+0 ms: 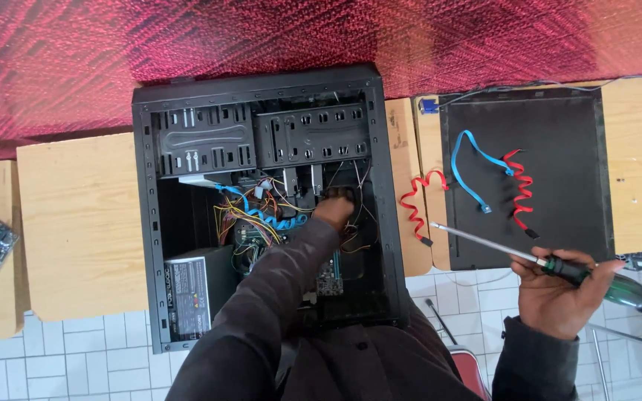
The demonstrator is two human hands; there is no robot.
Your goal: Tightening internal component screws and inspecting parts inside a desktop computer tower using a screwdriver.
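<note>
1. An open black computer case (265,200) lies on its side across wooden desks (76,223), seen from above by the person working on it.
2. The left hand (334,212) reaches deep into the case, among a tangle of coloured wires (261,212) beneath the drive bays (261,137). The fingers are curled around something dark there; whether they grip a plug or a bracket cannot be told.
3. The right hand (559,293) is held outside the case, well apart from the left, closed around a green-handled screwdriver (551,263) whose shaft points up and left.
4. A grey power supply (191,293) sits in the lower left corner of the case, and a small circuit board (328,278) lies just below the left forearm.
5. To the right, the removed side panel (559,148) lies flat with a blue cable (473,171) and a red cable (521,193) on it; another red cable (417,204) lies beside it.
6. Judging from this, working well inside means holding connectors by their bodies rather than their wires, and pulling straight.
7. It seems wise to keep the screwdriver tip away from the boards while the other hand works.
</note>
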